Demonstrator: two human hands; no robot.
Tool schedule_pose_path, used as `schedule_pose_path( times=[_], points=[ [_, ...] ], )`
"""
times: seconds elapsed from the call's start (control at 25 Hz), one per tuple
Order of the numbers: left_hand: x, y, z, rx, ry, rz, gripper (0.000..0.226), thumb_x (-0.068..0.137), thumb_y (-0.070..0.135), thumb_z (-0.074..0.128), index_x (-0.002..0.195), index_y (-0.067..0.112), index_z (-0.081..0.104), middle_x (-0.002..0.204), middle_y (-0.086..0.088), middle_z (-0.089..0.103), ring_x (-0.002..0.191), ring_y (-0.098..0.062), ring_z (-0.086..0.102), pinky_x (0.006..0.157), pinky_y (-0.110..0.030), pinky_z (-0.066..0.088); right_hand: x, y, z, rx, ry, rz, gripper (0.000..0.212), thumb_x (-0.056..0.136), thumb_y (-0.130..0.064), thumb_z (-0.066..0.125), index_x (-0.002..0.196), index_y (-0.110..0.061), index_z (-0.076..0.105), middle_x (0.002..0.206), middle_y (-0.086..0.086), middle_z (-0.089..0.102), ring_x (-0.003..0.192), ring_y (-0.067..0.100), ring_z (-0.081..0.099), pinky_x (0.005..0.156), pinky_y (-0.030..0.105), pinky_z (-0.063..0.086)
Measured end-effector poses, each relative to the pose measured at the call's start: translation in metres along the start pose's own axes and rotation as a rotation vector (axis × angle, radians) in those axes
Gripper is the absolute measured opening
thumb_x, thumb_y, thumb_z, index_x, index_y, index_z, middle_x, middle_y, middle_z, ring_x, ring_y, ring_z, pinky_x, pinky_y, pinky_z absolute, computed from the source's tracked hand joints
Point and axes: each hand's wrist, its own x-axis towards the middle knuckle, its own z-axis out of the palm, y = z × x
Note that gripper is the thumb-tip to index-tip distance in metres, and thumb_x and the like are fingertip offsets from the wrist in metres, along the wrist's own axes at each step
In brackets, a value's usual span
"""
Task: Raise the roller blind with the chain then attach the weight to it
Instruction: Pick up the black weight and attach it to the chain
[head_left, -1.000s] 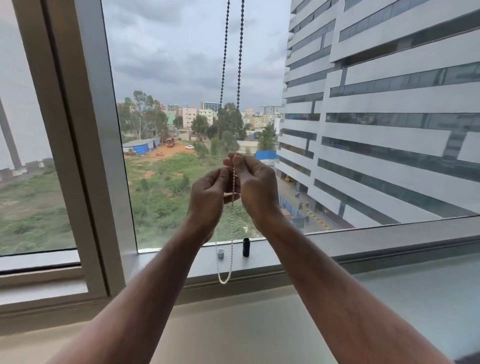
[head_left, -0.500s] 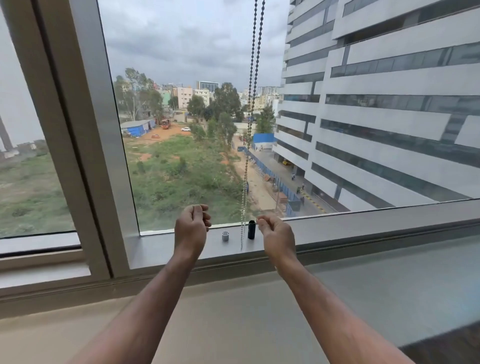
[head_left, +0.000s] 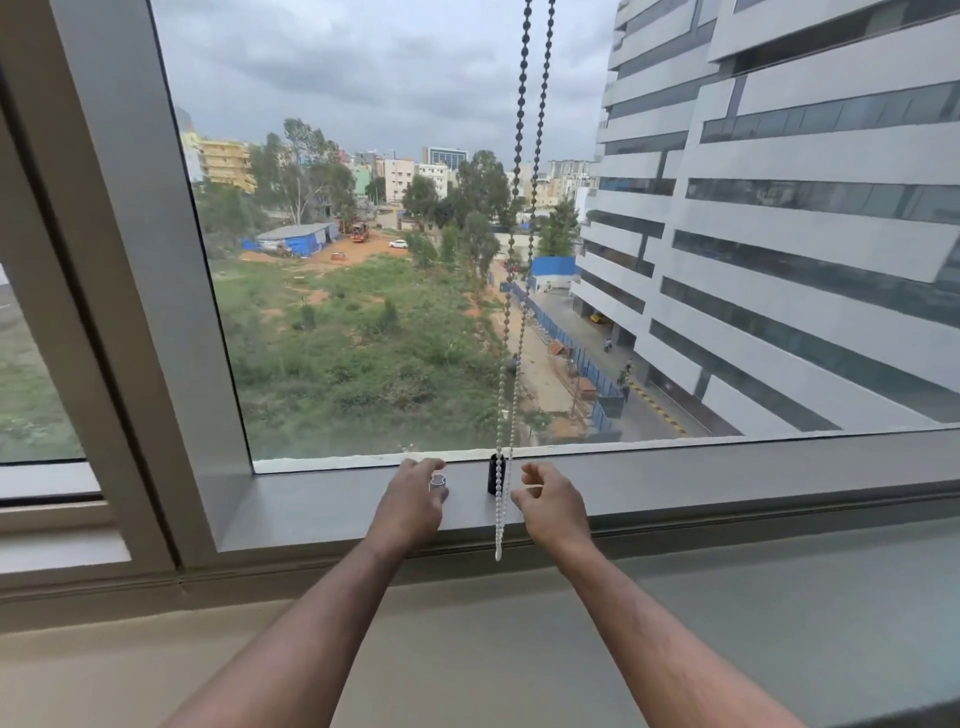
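Observation:
The beaded blind chain (head_left: 508, 364) hangs free in front of the window, and its loop ends just below the sill edge. A black cylindrical weight (head_left: 496, 474) stands upright on the window sill (head_left: 322, 499), right behind the chain. To its left on the sill is a small clear cap (head_left: 438, 480). My left hand (head_left: 413, 506) rests on the sill with thumb and forefinger pinched on either side of that cap. My right hand (head_left: 551, 501) hovers just right of the chain with curled, parted fingers that hold nothing.
The thick grey window frame post (head_left: 135, 260) rises at the left. A wide flat ledge (head_left: 727, 623) runs below the sill, under my forearms. The blind itself is out of view above.
Both hands let go of the chain and dropped from chest height to the sill. The left hand reached the clear cap, and the chain now hangs free between the hands.

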Motion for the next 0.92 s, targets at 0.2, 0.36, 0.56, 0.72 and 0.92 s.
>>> schedule_pose_path(
  times=[0.2, 0.36, 0.56, 0.72, 0.92],
  points=[
    [0.015, 0.001, 0.018, 0.309, -0.073, 0.099, 0.047, 0.101, 0.014, 0.057, 0.148, 0.013, 0.053, 0.143, -0.013, 0.053, 0.130, -0.033, 0.054, 0.107, -0.045, 0.046, 0.022, -0.001, 0.014, -0.058, -0.113, -0.058, 0.051, 0.090, -0.021, 0.074, 0.138, -0.017, 0.056, 0.135, 0.002, 0.066, 0.113, 0.022, 0.066, 0.100, 0.041, 0.054],
    [0.015, -0.002, 0.022, 0.297, -0.003, 0.113, 0.029, 0.101, 0.009, 0.057, 0.127, 0.009, 0.069, 0.126, -0.014, 0.061, 0.120, -0.032, 0.059, 0.099, -0.042, 0.050, 0.035, -0.003, 0.025, -0.058, -0.121, -0.096, 0.047, 0.088, -0.023, 0.075, 0.132, -0.018, 0.058, 0.127, 0.005, 0.071, 0.113, 0.026, 0.068, 0.098, 0.042, 0.054],
    [-0.001, -0.009, 0.019, 0.109, 0.129, 0.077, 0.025, 0.091, 0.003, 0.063, 0.114, 0.006, 0.072, 0.112, -0.012, 0.067, 0.105, -0.031, 0.065, 0.091, -0.037, 0.052, 0.043, -0.001, 0.032, -0.086, -0.088, -0.112, 0.028, 0.092, -0.022, 0.069, 0.119, -0.018, 0.065, 0.112, 0.010, 0.075, 0.101, 0.030, 0.068, 0.085, 0.038, 0.055],
    [-0.025, -0.021, 0.010, -0.226, 0.298, -0.062, 0.019, 0.092, 0.010, 0.073, 0.109, 0.019, 0.073, 0.098, 0.002, 0.073, 0.089, -0.018, 0.069, 0.086, -0.036, 0.055, 0.036, -0.002, 0.028, -0.040, -0.104, -0.121, 0.019, 0.092, -0.018, 0.067, 0.111, -0.018, 0.067, 0.105, 0.008, 0.073, 0.095, 0.028, 0.066, 0.076, 0.033, 0.046],
    [-0.055, -0.043, -0.005, -0.633, 0.397, -0.132, 0.017, 0.095, 0.014, 0.074, 0.108, 0.025, 0.076, 0.097, 0.000, 0.081, 0.096, -0.015, 0.075, 0.092, -0.034, 0.060, -0.003, -0.003, 0.020, 0.176, -0.096, -0.106, 0.016, 0.094, -0.016, 0.068, 0.107, -0.026, 0.067, 0.095, -0.003, 0.073, 0.091, 0.021, 0.071, 0.080, 0.038, 0.055]
  ],
)
